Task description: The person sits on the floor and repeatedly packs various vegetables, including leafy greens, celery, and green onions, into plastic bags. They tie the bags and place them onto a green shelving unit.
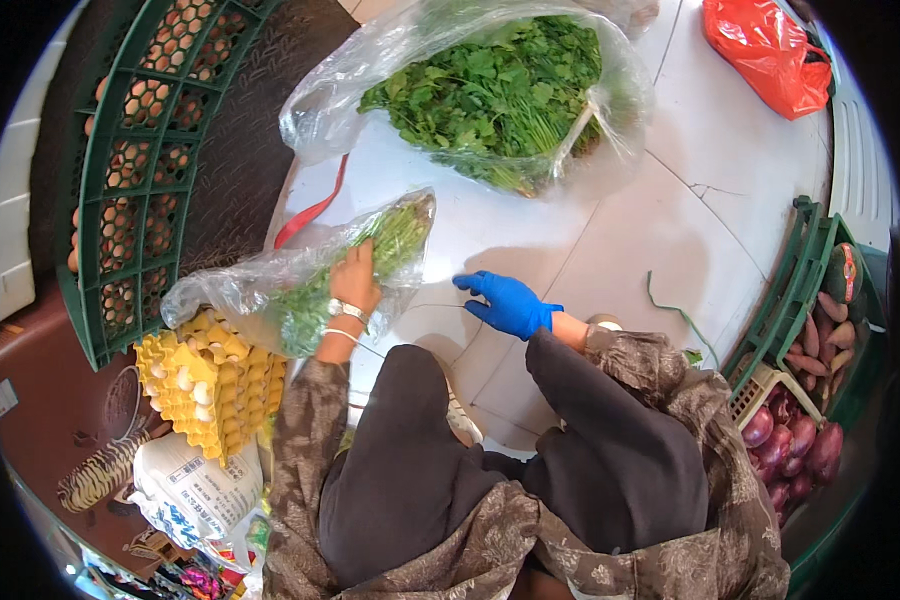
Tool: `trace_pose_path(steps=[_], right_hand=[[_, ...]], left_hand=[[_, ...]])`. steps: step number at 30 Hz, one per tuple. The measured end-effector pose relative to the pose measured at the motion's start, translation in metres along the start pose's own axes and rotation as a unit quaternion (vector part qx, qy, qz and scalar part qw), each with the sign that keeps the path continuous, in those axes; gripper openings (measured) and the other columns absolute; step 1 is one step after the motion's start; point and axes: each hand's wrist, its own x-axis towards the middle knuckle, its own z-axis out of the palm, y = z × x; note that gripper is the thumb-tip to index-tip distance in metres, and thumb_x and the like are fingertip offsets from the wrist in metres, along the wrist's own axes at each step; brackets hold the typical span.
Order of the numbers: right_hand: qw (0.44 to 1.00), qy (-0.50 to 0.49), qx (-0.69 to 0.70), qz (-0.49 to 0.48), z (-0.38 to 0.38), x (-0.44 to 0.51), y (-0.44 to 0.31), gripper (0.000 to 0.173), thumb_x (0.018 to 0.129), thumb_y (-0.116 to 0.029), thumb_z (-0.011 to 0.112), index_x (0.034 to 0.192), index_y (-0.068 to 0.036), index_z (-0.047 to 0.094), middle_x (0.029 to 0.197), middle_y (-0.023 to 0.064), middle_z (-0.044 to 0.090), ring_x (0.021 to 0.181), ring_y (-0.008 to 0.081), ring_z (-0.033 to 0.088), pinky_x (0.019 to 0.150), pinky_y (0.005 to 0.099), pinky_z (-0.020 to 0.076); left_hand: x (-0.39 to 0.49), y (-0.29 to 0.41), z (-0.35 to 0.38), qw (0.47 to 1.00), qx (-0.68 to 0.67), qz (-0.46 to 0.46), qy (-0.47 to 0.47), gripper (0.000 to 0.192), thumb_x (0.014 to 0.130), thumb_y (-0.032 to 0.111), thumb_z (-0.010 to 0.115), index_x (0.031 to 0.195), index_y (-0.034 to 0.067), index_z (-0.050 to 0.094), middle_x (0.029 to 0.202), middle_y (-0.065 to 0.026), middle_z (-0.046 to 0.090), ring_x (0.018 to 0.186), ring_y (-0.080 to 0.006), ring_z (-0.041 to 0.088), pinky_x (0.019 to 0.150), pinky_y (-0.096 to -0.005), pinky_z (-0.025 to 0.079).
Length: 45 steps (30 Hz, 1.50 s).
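Note:
My bare left hand (355, 279), with a watch at the wrist, lies over a bunch of green stems (394, 229) in a clear plastic bag (229, 289). Its fingers curl around the bunch, and their tips are hidden. The bag slants across the floor, stem ends towards the upper right. My right hand (504, 301) wears a blue glove and hovers over the tiles, thumb and fingers apart, holding nothing. Beyond both hands, a large clear bag (322, 97) lies open around a big heap of leafy green herbs (487, 90), probably coriander or celery.
Stacked yellow egg trays (217, 382) and a green crate of eggs (131, 142) stand at left. A red strap (311, 214) lies near the bags. Right are a red plastic bag (769, 56), a green crate (776, 289), sweet potatoes (817, 337) and red onions (791, 442).

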Motion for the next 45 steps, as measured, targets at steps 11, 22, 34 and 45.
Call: trace_pose_path(steps=[11,22,34,45], right_hand=[[0.952,0.080,0.263,0.134,-0.041,-0.019,0.030,0.052,0.089,-0.035,0.065,0.128,-0.003,0.052,0.110,0.0194,0.065,0.083,0.0259,0.069,0.071,0.0353,0.0552],[0.947,0.248,-0.173,-0.104,-0.089,-0.057,0.040,0.053,0.074,-0.030,0.077,0.121,-0.014,0.059,0.105,0.0122,0.065,0.096,0.0282,0.062,0.082,0.0393,0.0498],[0.898,-0.005,0.432,-0.078,-0.076,-0.057,-0.007,0.040,0.093,-0.021,0.055,0.130,-0.005,0.050,0.128,0.0154,0.056,0.115,0.0325,0.055,0.100,0.0428,0.0440],[0.751,0.588,0.301,0.005,-0.189,-0.128,0.023,0.038,0.097,-0.015,0.047,0.133,-0.001,0.046,0.133,0.0134,0.052,0.119,0.0246,0.052,0.103,0.0350,0.0378]], left_hand=[[0.081,0.069,-0.140,0.958,-0.179,0.224,-0.010,0.046,0.079,0.010,0.064,0.124,0.005,0.055,0.114,-0.0180,0.062,0.104,-0.0360,0.059,0.091,-0.0390,0.047],[-0.026,0.079,-0.102,0.960,-0.191,0.144,0.147,0.026,0.080,0.005,0.067,0.105,0.004,0.060,0.105,-0.0141,0.060,0.100,-0.0322,0.057,0.086,-0.0393,0.045],[-0.114,0.023,0.010,0.960,-0.241,-0.074,0.117,0.052,0.080,0.008,0.068,0.127,-0.001,0.047,0.138,-0.0233,0.040,0.128,-0.0393,0.038,0.102,-0.0421,0.037],[-0.036,0.075,-0.080,0.939,-0.215,0.082,0.257,0.070,0.080,0.008,0.066,0.141,-0.002,0.032,0.148,-0.0236,0.027,0.138,-0.0392,0.025,0.111,-0.0483,0.022]])
